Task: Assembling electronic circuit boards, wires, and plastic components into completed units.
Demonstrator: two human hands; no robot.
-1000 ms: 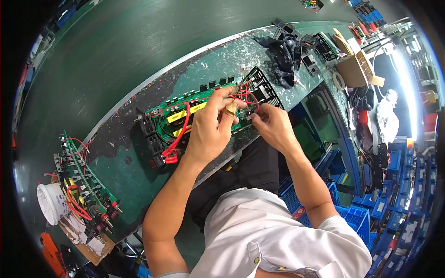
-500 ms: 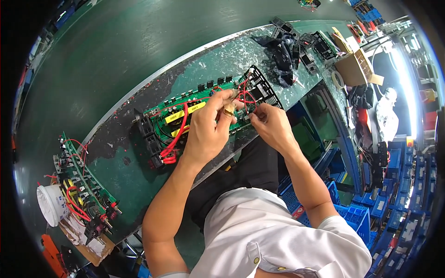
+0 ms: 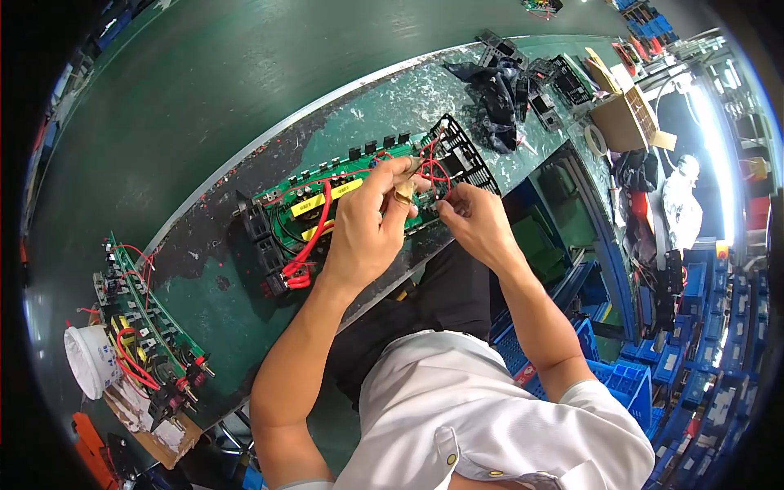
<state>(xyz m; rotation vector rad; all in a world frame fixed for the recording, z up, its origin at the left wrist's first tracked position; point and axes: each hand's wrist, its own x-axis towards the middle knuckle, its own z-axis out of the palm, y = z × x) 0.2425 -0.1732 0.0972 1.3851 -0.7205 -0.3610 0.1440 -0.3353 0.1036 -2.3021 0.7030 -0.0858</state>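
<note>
A green circuit board (image 3: 331,174) with yellow-wrapped parts lies on the bench, a black end panel (image 3: 265,253) at its left and a black slotted panel (image 3: 469,155) at its right. Over the board's right half, my left hand (image 3: 367,229) is closed in a pinch at thin red wires (image 3: 434,169); one finger has a tan wrap. Close beside it, my right hand (image 3: 483,224) is pinched at the board's near right edge, by the lower end of the wire loop. What its fingertips hold is hidden. Thick red cables (image 3: 314,237) run to the left panel.
Another wired board (image 3: 143,302) and a white tub (image 3: 91,359) sit at the left end. Black plastic wrapping (image 3: 494,102), black housings, a tape roll (image 3: 594,140) and a cardboard box (image 3: 625,118) lie at the far right. Blue crates (image 3: 625,384) stand below, on the right.
My right hand has shifted very slightly at the board's edge. My left hand and the board look unmoved.
</note>
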